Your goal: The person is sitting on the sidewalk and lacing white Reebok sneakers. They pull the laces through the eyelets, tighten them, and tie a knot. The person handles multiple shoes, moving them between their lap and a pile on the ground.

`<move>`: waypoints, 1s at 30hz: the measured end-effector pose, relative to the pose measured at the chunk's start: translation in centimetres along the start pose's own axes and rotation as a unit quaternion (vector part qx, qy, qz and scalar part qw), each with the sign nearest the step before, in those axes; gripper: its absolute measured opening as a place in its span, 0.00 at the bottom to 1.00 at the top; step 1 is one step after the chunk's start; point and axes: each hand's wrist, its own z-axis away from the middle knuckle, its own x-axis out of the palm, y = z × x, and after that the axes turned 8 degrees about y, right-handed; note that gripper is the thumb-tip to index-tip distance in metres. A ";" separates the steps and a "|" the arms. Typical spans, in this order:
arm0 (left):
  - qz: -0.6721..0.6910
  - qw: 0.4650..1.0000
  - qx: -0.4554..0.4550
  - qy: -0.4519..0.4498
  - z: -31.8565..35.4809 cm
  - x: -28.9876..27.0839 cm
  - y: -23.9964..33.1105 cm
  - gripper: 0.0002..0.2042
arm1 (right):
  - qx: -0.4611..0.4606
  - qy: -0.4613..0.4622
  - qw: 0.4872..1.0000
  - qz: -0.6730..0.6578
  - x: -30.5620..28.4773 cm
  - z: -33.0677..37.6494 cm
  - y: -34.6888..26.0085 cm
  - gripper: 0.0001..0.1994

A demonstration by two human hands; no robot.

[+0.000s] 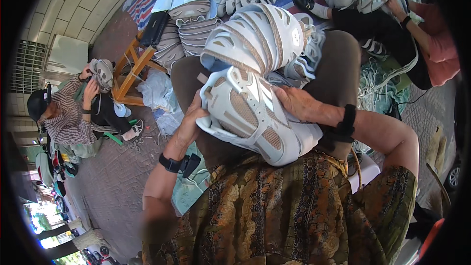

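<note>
A white and grey shoe upper (238,110) with tan mesh panels lies tilted over my lap, between my two hands. My left hand (191,122) grips its left edge near the pale blue-lined opening, fingers mostly hidden behind it. My right hand (299,103) is closed on its other side, thumb on the outer face, fingers out of sight beneath. Under and beside it, more uppers show at the lower right. Just beyond, a nested stack of similar uppers (255,37) rests on my legs, touching the held one.
More stacked uppers (198,37) lie on a striped sheet (142,12) ahead. A wooden stool (132,73) bears a black case (155,28). Seated people (66,118) work at left and right, each handling uppers. Loose white laces (375,86) lie to the right, plastic bags (159,91) left.
</note>
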 end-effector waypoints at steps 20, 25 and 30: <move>-0.342 0.924 0.128 -0.113 -8.5 4.6 9.8 0.32 | 0.045 0.113 0.967 -0.222 0.6 2.9 2.0 0.26; -0.385 0.890 0.170 -0.173 -12.4 6.9 10.8 0.23 | 0.088 0.152 0.945 -0.275 1.1 3.7 1.0 0.28; -0.264 0.941 0.186 -0.098 -13.8 5.2 8.4 0.22 | 0.083 0.152 0.952 -0.251 -0.2 1.5 0.3 0.31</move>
